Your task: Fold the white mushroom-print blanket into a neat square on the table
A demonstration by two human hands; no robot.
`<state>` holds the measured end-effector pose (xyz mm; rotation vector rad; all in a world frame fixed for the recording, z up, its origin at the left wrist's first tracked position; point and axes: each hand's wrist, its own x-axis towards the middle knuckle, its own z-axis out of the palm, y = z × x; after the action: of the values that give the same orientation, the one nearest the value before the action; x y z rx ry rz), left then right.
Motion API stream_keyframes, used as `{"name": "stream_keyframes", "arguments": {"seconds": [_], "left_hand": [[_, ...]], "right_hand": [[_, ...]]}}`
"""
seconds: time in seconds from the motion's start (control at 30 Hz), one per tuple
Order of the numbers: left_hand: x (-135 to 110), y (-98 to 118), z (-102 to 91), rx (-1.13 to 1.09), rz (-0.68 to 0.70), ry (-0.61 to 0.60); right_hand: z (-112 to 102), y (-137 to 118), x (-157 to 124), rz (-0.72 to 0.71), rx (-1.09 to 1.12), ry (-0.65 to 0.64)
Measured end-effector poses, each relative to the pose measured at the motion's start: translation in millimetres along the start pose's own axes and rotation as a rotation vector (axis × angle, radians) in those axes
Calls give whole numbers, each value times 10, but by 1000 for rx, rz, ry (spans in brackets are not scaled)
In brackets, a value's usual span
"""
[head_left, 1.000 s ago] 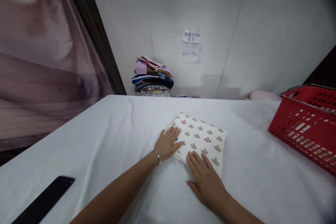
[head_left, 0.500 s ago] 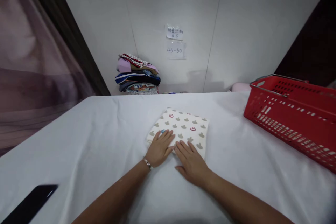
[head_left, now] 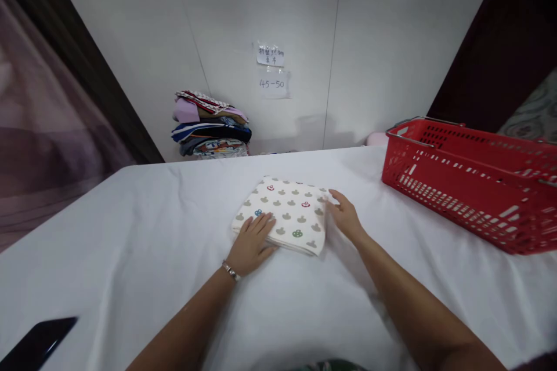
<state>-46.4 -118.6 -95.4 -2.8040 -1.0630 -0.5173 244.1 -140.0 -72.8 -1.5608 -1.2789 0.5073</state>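
Observation:
A folded white cloth (head_left: 290,203) printed with grey, red, blue and green mushroom shapes lies flat on the white-covered table. My left hand (head_left: 250,246), with a silver bracelet at the wrist, rests palm down on its near left edge, fingers stretched over the print. At the cloth's right side is my right hand (head_left: 347,217); its fingers are slightly bent and apart, with the tips against or just beside the edge near the far right corner.
To the right stands a red perforated basket (head_left: 452,191) with metal handles. A dark phone (head_left: 39,342) lies at the near left. Beyond the table's far edge is a stack of folded fabrics (head_left: 211,124), below paper notes (head_left: 274,84) on the wall. A curtain (head_left: 47,127) hangs at left.
My right hand has moved off the cloth's near edge to its right side. My left hand stays on the near left edge. The view has swung slightly right.

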Motion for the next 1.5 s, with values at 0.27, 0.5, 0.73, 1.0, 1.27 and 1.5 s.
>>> {"name": "stream_keyframes", "arguments": {"seconds": [0.27, 0.5, 0.73, 1.0, 1.27, 1.5], "left_hand": [[38, -23, -11, 35, 18, -8], [121, 6, -55, -34, -25, -94], [142, 533, 19, -32, -79, -84], [29, 385, -167, -131, -134, 16], [-133, 112, -80, -208, -490, 306], [-148, 22, -9, -464, -963, 283]], "right_hand": [[4, 124, 3, 477, 379, -245], [149, 176, -63, 358, 470, -255], [-45, 378, 133, 295, 354, -165], [-206, 144, 124, -42, -111, -64], [163, -72, -355, -599, -569, -560], [269, 64, -390, -664, -797, -638]]}}
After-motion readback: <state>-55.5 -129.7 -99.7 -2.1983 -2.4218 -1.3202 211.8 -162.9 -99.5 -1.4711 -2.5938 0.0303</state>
